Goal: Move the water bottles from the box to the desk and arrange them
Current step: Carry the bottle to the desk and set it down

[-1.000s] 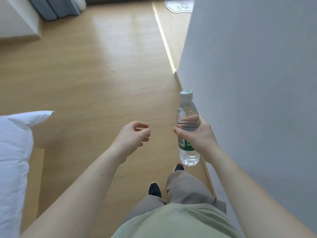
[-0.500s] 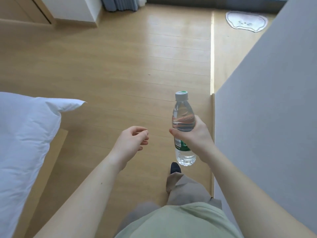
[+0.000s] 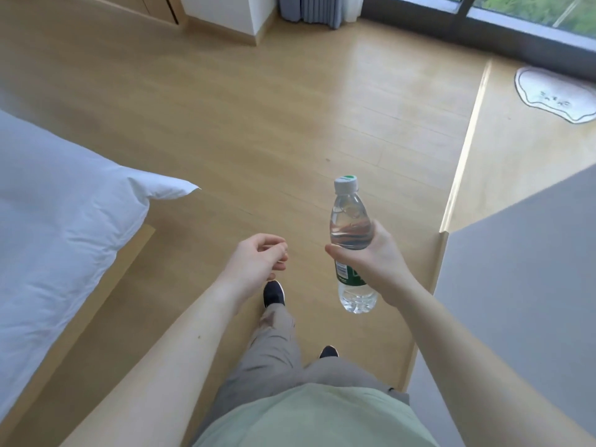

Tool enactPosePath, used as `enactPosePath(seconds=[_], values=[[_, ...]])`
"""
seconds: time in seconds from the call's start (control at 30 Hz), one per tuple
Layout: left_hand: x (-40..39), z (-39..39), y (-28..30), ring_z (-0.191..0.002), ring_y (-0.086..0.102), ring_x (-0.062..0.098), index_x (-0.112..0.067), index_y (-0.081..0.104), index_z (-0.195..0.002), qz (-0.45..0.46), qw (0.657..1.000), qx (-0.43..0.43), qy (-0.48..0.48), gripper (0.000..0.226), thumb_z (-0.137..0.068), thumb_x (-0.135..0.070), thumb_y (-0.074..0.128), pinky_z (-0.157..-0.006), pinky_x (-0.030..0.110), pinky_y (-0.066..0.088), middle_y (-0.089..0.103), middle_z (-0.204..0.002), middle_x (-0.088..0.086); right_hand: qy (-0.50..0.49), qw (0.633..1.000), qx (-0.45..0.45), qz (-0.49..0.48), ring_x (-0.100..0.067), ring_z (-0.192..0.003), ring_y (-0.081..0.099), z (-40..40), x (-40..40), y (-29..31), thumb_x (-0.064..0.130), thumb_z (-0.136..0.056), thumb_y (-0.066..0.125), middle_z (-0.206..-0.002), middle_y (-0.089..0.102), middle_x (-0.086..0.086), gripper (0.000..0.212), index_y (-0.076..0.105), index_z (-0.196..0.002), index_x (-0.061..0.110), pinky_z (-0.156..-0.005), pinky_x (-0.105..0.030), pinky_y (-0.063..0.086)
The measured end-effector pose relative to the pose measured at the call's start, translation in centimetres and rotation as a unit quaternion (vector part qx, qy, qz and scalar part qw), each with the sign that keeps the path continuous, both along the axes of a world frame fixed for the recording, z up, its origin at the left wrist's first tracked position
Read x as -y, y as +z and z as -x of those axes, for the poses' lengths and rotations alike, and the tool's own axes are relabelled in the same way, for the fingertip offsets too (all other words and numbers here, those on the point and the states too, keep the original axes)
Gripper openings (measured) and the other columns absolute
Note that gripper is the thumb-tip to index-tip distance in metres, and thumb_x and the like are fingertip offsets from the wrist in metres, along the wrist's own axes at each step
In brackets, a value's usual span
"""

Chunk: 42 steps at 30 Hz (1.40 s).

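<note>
Light wood plank floor (image 3: 264,117), glossy with window glare. White bedding (image 3: 54,227) left. Grey wall (image 3: 522,285) right. Curtain (image 3: 309,8), dark-framed window (image 3: 529,17) beyond. White mat (image 3: 554,95) far right.

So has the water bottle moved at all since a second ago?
Yes. The water bottle, gripped in the right hand, has travelled forward along the grey wall, whose end is now near.

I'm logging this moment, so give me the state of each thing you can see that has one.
Water bottle: upright, capped, carried in the air.
Right hand: grips the bottle's middle.
Left hand: loosely curled, holds nothing.
Curtain: drawn aside, bunched.
Small rug: flat on the floor.
</note>
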<state>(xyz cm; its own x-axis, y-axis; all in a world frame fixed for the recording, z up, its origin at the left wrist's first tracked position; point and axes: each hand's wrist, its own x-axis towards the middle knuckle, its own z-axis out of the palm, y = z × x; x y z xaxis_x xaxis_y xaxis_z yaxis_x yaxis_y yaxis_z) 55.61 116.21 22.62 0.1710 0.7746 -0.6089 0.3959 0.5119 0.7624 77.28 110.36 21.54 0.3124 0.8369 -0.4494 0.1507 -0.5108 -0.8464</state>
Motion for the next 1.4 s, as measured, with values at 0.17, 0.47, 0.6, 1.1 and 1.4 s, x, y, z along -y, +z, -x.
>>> enactPosePath(seconds=[0.17, 0.47, 0.6, 1.1, 1.4], values=[[-7.8, 0.2, 0.3, -0.094, 0.074, 0.018, -0.019, 0.066, -0.112, 0.007, 1.0, 0.0, 0.004, 0.015, -0.101, -0.025, 0.06, -0.089, 0.038, 0.057, 0.075, -0.102, 0.003, 0.006, 1.0, -0.001, 0.018, -0.001, -0.086, 0.071, 0.8, -7.4, -0.6, 0.05, -0.052, 0.085, -0.097, 0.073, 0.013, 0.061, 0.061, -0.106, 0.034, -0.079, -0.031, 0.057], [-22.5, 5.4, -0.1, -0.085, 0.073, 0.01, -0.025, 0.066, -0.105, 0.002, 1.0, -0.013, -0.025, 0.009, -0.099, -0.028, 0.061, -0.085, 0.035, 0.056, 0.074, -0.097, -0.001, 0.003, 1.0, -0.003, 0.012, 0.005, -0.079, 0.07, 4.9, -22.5, 0.6, 0.038, -0.063, 0.088, -0.088, 0.072, 0.026, 0.051, 0.061, -0.106, 0.029, -0.068, -0.025, 0.051], [-27.1, 7.1, 0.0, -0.086, 0.072, 0.012, -0.025, 0.065, -0.104, -0.005, 0.999, -0.033, -0.017, 0.008, -0.098, -0.028, 0.06, -0.074, 0.028, 0.052, 0.074, -0.102, 0.003, 0.023, 1.0, 0.003, 0.003, 0.003, -0.078, 0.07, 7.1, -28.3, 1.3, 0.043, -0.057, 0.085, -0.089, 0.074, 0.019, 0.055, 0.063, -0.106, 0.03, -0.068, -0.026, 0.051], [-40.6, 11.6, 0.6, -0.089, 0.072, 0.013, -0.022, 0.066, -0.11, 0.001, 0.99, -0.046, 0.133, 0.014, -0.098, -0.024, 0.059, -0.084, 0.032, 0.053, 0.074, -0.101, 0.002, 0.14, 0.99, -0.02, 0.002, 0.001, -0.081, 0.071, 11.6, -47.0, 0.4, 0.042, -0.059, 0.085, -0.091, 0.074, 0.019, 0.055, 0.062, -0.107, 0.031, -0.07, -0.028, 0.053], [-51.8, 11.0, 2.2, -0.092, 0.074, 0.014, -0.026, 0.066, -0.108, 0.016, 0.982, -0.048, 0.181, 0.014, -0.097, -0.027, 0.059, -0.096, 0.042, 0.055, 0.074, -0.098, -0.001, 0.204, 0.979, -0.019, 0.005, -0.006, -0.086, 0.072, 10.3, -60.8, 1.2, 0.046, -0.056, 0.084, -0.096, 0.074, 0.012, 0.057, 0.062, -0.107, 0.03, -0.081, -0.04, 0.059]])
